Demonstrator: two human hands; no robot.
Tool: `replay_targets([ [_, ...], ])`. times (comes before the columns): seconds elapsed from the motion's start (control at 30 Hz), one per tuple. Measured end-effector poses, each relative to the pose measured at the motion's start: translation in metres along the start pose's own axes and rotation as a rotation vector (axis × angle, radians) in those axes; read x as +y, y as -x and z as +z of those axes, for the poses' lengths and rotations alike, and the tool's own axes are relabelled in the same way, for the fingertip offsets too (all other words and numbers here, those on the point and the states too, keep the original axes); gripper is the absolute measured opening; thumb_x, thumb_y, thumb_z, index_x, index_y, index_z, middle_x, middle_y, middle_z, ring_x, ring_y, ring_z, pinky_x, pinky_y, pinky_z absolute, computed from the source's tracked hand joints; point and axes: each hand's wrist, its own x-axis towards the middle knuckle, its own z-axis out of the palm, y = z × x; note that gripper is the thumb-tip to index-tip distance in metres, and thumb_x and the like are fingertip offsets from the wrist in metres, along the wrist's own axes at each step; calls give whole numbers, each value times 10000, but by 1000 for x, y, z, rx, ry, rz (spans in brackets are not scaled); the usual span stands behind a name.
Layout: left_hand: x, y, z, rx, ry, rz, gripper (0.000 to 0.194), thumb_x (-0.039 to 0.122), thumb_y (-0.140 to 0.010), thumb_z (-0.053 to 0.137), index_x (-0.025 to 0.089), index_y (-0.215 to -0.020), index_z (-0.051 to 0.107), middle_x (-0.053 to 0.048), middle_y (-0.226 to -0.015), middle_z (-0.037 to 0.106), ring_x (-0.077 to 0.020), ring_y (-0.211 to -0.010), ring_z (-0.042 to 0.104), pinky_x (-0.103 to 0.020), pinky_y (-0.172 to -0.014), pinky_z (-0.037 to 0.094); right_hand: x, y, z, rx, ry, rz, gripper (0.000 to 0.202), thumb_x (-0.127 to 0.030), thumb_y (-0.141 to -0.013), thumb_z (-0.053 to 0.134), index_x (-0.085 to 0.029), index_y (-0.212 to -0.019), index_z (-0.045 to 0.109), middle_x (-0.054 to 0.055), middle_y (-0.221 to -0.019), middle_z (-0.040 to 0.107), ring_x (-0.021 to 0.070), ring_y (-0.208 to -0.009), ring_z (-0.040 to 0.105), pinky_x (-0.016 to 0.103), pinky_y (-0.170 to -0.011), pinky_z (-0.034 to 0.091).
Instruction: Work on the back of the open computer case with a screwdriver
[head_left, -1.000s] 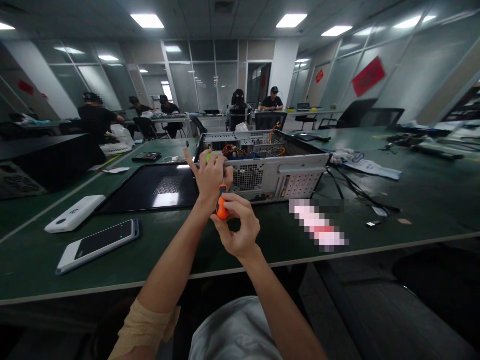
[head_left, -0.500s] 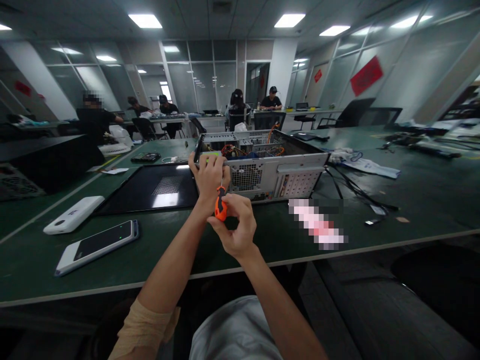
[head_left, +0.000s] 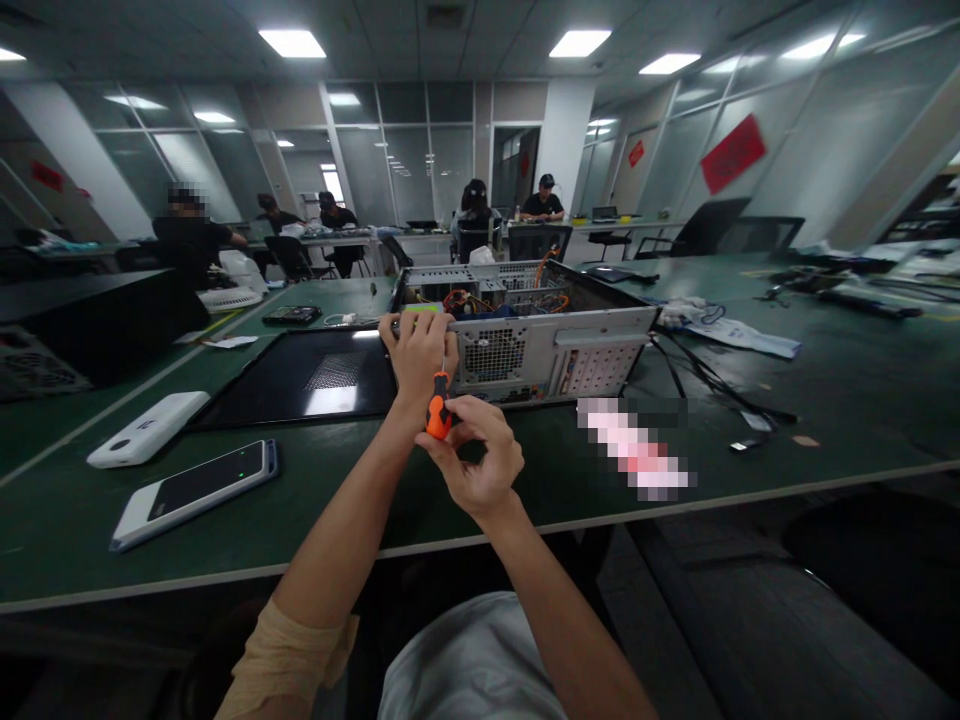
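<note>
Computer case [head_left: 536, 340] is lying open-topped on the green surface [head_left: 60, 555], rear face toward the person. A black panel [head_left: 277, 375], presumably its cover, is resting flat alongside; that part is seemingly done. Right hand [head_left: 484, 455] is gripping an orange-and-black screwdriver [head_left: 438, 410] between thumb and fingers. Left hand [head_left: 421, 355] is covering the rear corner, fingers bent over the edge; cannot tell whether gripping. Screwdriver work is apparently continuing, tip hidden; wiring [head_left: 457, 300] is sitting inside.
</note>
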Motion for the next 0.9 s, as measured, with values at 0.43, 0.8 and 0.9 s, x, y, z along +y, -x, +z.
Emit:
replay_targets([
  [0.43,-9,1,2,15,-37,46,300,197,-873,506,238,-1075,724,-94,-1069,747,-304,-1124,602,-531,-1168,276,-5,-6,1,-61,161,-155,319,-165,-1019,535,-178,-1327,616,105,-1203,733,182,-1088,738,279,-852,656],
  [0.8,-1,1,2,66,41,29,336,203,-877,504,237,-1142,708,-84,-1439,637,-304,-1411,484,-563,-1288,105,-5,-4,-2,-41,80,-64,199,-274,-996,605,-217,-1165,691,99,-1167,586,167,-947,688,281,-736,653],
  [0.9,0,1,1,82,57,26,450,186,-859,517,235,-1281,665,-74,-1563,528,-296,-1517,373,-571,-1302,20,-3,-4,0,17,61,-35,282,-297,-996,629,-241,-1272,608,73,-1096,638,172,-948,691,261,-662,647],
])
